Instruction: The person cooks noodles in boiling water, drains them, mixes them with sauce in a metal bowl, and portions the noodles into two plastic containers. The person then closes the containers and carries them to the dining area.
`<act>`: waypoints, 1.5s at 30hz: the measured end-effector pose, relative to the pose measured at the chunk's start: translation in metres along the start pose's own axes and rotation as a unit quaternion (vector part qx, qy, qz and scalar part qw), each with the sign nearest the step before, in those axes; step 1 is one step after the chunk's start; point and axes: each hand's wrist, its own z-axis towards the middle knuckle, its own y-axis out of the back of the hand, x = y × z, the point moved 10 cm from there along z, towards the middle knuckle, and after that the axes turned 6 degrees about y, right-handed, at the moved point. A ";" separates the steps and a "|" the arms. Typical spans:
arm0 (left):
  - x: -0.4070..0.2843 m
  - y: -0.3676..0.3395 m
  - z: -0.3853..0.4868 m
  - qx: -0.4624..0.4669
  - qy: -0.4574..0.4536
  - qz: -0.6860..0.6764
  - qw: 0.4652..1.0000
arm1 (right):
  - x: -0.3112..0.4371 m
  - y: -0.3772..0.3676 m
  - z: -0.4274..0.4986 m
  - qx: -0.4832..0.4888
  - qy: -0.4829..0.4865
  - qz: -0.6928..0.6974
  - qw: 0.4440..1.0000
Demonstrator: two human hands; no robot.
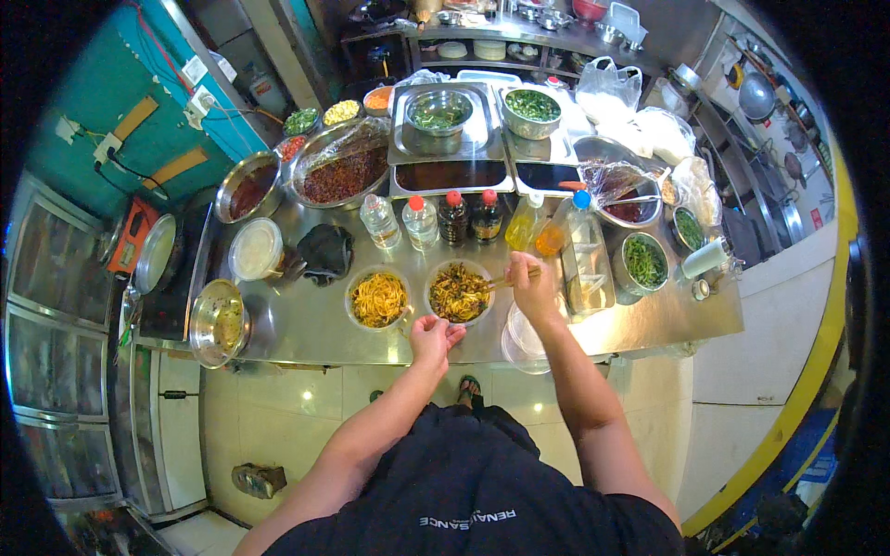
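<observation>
A clear round plastic bowl of noodles [459, 292], mixed with dark bits and greens, stands on the steel table in front of me. My right hand [530, 286] grips a pair of wooden chopsticks [502, 281], whose tips reach into these noodles. At the bowl's near rim is my left hand [434, 340], fingers bent and touching the rim; I cannot tell how firmly it holds. Left of this bowl sits a second bowl of yellow noodles [378, 299]. Clear plastic lids [523, 340] lie under and beside my right wrist at the table's front edge.
Several capped bottles [452, 221] line up behind the bowls. Farther back are steel bowls of chili sauce [341, 174] and chopped greens [532, 108]. A black cloth [327, 254] and a mixing bowl [220, 323] lie to the left. On the right stand a clear container [587, 271] and a greens bowl [644, 260].
</observation>
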 end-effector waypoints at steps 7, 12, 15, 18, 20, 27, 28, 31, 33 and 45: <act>-0.005 0.006 0.000 -0.004 0.002 0.006 1.000 | -0.148 0.005 -0.061 -0.282 -0.327 0.273 0.860; -0.006 0.008 0.001 -0.002 0.002 0.004 1.000 | -0.159 -0.004 -0.070 -0.270 -0.348 0.365 0.821; -0.008 0.006 0.000 0.004 0.001 0.004 1.000 | -0.155 -0.008 -0.068 -0.277 -0.335 0.429 0.792; -0.009 0.005 -0.002 -0.006 0.003 0.009 1.000 | -0.139 -0.008 -0.060 -0.283 -0.305 0.467 0.781; -0.008 0.005 -0.002 -0.013 0.003 0.011 1.000 | -0.122 -0.002 -0.054 -0.290 -0.308 0.444 0.790; -0.004 0.006 0.003 0.000 -0.001 -0.002 1.000 | 0.032 0.025 0.016 -0.052 -0.031 0.039 0.997; -0.003 0.006 0.004 0.002 -0.001 -0.003 1.000 | 0.046 0.018 0.016 -0.032 -0.011 0.015 0.999; -0.003 0.009 0.005 -0.008 0.006 -0.013 1.000 | 0.082 -0.014 0.006 0.060 0.099 0.059 0.991; -0.005 0.006 0.007 0.001 0.006 -0.007 1.000 | 0.066 -0.026 0.003 0.068 0.051 0.042 0.995; -0.011 0.031 -0.020 0.167 0.151 0.072 0.972 | 0.116 -0.025 0.017 -0.052 0.082 0.123 0.988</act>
